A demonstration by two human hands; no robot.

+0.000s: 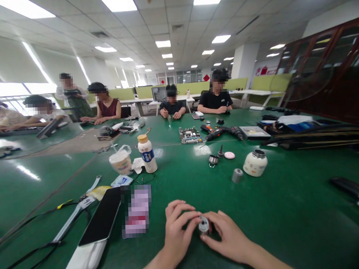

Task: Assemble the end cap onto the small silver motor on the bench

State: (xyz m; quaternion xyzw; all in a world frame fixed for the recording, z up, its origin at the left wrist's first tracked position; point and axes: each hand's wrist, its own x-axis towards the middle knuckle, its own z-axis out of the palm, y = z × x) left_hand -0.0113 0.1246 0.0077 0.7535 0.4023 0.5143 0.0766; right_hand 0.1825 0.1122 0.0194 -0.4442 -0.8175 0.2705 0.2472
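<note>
A small silver round metal part [203, 226] with dark holes in its top face is held between my two hands, just above or on the green table. My left hand [179, 224] has its thumb and fingertips at the left edge and top of the part. My right hand [225, 233] grips the right side between thumb and fingers. Farther off stand a small grey metal cylinder [237, 175], a shiny metal piece [213, 160], a dark pointed part [220, 151] and a pink oval disc [229, 155]. A white, wide-bodied flask [255, 163] with an open mouth is beside them.
To the left lie a black phone [101, 215], a white power bank [85, 259] and a lanyard [73, 216]. A bottle [147, 154] and a plastic cup [120, 161] stand behind. A circuit board [190, 135] and power drill [214, 134] lie farther back. Several people sit around.
</note>
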